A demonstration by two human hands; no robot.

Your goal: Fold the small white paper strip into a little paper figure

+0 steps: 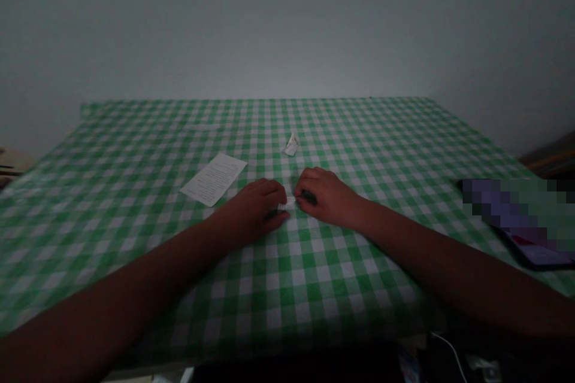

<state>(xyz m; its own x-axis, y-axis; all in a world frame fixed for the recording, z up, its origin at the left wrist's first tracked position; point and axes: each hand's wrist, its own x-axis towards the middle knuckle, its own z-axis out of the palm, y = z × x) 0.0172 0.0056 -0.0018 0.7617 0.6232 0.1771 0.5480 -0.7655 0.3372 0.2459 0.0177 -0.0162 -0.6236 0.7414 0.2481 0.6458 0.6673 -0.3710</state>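
Note:
Both hands meet low over the middle of the tablecloth. My left hand (265, 206) is closed, its thumb and fingers round a small folded white paper (287, 202), most of which they hide. The right end of that paper is pinched by my right hand (320, 194), thumb against curled fingers. Left of the hands, a printed white sheet (214, 178) lies flat at a slant. Beyond them sits a small torn-looking scrap of paper (291, 145) with faint marks on it.
A green and white checked tablecloth (359, 137) covers the table, which reaches a pale wall (287, 24). On the right edge lies a phone-like device (534, 251), partly blurred out. Below the near edge, a white cable (450, 347) hangs in the dark.

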